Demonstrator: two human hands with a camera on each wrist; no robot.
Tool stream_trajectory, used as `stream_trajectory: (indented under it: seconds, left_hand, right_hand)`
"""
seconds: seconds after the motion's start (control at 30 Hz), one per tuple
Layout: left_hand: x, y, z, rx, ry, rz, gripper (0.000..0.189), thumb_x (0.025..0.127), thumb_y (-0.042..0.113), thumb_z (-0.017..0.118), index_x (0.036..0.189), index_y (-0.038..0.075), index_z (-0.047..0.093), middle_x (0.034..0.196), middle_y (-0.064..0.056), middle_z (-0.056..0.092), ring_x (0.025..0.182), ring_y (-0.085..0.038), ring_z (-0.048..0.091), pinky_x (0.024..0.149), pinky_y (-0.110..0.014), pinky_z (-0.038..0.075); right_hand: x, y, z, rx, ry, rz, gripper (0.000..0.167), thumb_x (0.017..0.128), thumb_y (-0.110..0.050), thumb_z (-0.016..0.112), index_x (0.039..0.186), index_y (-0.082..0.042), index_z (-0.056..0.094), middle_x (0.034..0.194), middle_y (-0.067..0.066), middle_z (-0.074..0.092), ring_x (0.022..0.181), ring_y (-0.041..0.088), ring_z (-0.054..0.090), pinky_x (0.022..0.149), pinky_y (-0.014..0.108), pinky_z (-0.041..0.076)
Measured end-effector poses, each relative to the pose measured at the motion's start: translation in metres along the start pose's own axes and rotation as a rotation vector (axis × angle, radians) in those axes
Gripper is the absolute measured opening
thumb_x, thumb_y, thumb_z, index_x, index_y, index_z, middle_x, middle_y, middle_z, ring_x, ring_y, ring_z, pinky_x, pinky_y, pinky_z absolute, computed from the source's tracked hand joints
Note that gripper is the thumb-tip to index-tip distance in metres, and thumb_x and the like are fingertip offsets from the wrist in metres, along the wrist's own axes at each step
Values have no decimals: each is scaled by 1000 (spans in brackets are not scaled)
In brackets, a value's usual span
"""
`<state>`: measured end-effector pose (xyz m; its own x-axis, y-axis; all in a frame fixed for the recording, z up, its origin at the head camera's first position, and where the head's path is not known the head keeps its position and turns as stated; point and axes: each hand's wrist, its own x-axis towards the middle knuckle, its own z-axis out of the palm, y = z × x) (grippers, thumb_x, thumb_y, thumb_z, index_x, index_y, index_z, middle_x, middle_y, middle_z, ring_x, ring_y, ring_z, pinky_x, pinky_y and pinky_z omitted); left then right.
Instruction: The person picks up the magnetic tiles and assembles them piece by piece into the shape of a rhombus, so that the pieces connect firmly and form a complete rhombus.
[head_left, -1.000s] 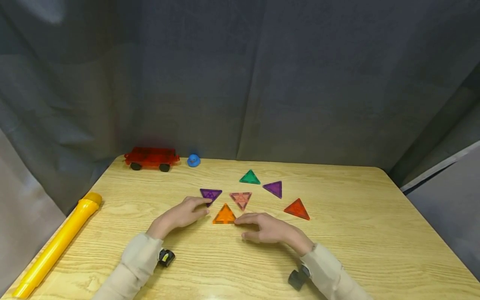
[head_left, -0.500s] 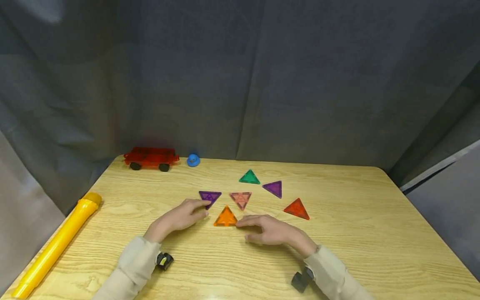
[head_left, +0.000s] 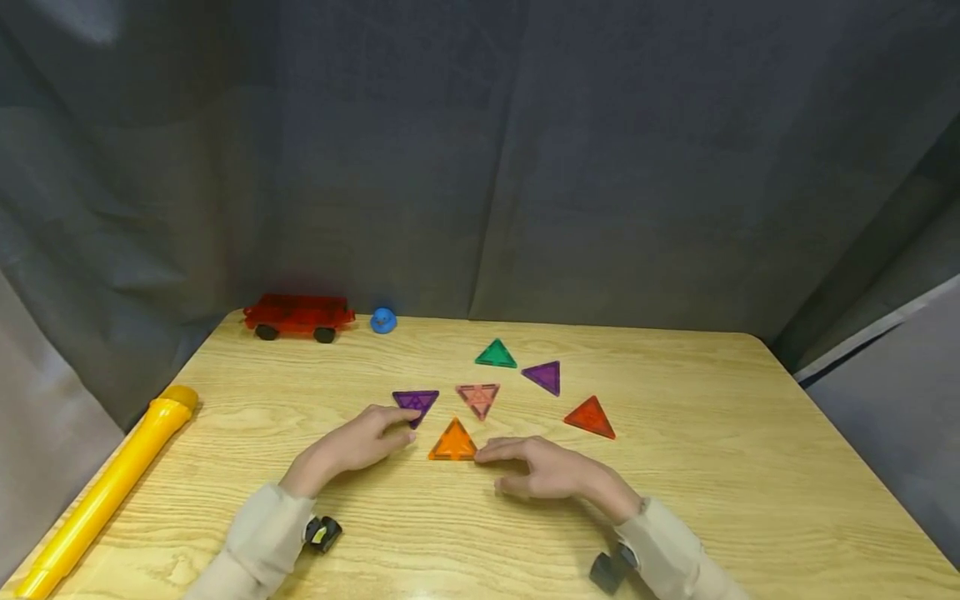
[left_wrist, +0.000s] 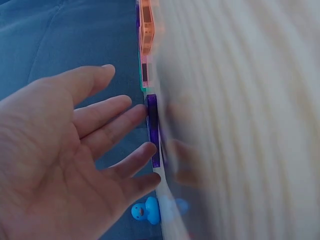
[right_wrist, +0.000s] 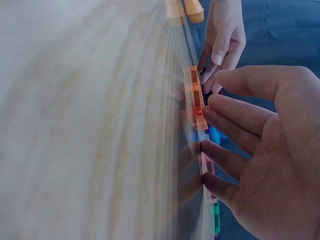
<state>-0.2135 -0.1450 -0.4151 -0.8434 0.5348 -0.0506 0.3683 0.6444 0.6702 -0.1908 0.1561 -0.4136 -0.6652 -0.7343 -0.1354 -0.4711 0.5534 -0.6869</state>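
My left hand [head_left: 360,440] reaches over the wooden table with fingertips on a purple triangular tile [head_left: 415,404]. In the left wrist view, the fingers are spread and relaxed, with the purple tile [left_wrist: 153,131] at their tips. My right hand [head_left: 543,468] has its fingertips at the right corner of an orange triangular tile [head_left: 453,442]. The right wrist view shows its fingers loosely extended beside the orange tile [right_wrist: 195,95]. Just beyond, between the two hands, a pink triangular tile [head_left: 478,398] lies flat.
Farther back lie a green triangle [head_left: 496,354], a second purple triangle [head_left: 544,377] and a red triangle [head_left: 592,417]. A red toy wagon [head_left: 298,317] and a blue toy duck [head_left: 383,320] stand at the back edge. A yellow toy microphone [head_left: 108,492] lies along the left edge.
The purple tile under my left fingertips has slid toward me and slightly left. The orange tile has also moved a little toward me, along with my right hand.
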Motion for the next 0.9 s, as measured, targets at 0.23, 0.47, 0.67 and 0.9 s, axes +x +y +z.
stream_trajectory:
  seconds: [0.23, 0.47, 0.67, 0.9]
  left_hand:
    - [-7, 11, 2, 22, -2, 2, 42, 98, 20, 52, 134, -2, 52, 137, -22, 49, 130, -39, 37, 108, -54, 28]
    - [-8, 14, 4, 59, -8, 7, 39, 97, 23, 54, 130, 0, 57, 133, -20, 53, 129, -39, 39, 107, -54, 30]
    - [-8, 15, 5, 61, -12, 17, 36, 96, 23, 56, 126, 2, 61, 129, -17, 56, 125, -36, 43, 104, -52, 34]
    - [-6, 14, 6, 57, 12, 54, 40, 93, 21, 61, 128, 2, 59, 130, -18, 56, 126, -36, 42, 104, -52, 35]
  right_hand:
    - [-6, 0, 1, -17, 0, -29, 42, 95, -24, 58, 134, -10, 56, 142, 12, 47, 135, 31, 37, 110, 50, 27]
    - [-11, 1, 1, -3, -6, -15, 41, 94, -22, 58, 133, -12, 57, 143, 10, 47, 136, 28, 37, 111, 48, 27]
    - [-11, 3, 0, 10, -2, -20, 39, 94, -24, 58, 131, -12, 59, 140, 9, 50, 135, 29, 39, 110, 50, 28]
    - [-6, 5, -1, 84, 60, -39, 37, 94, -22, 59, 129, -9, 60, 133, 6, 56, 129, 29, 45, 107, 49, 33]
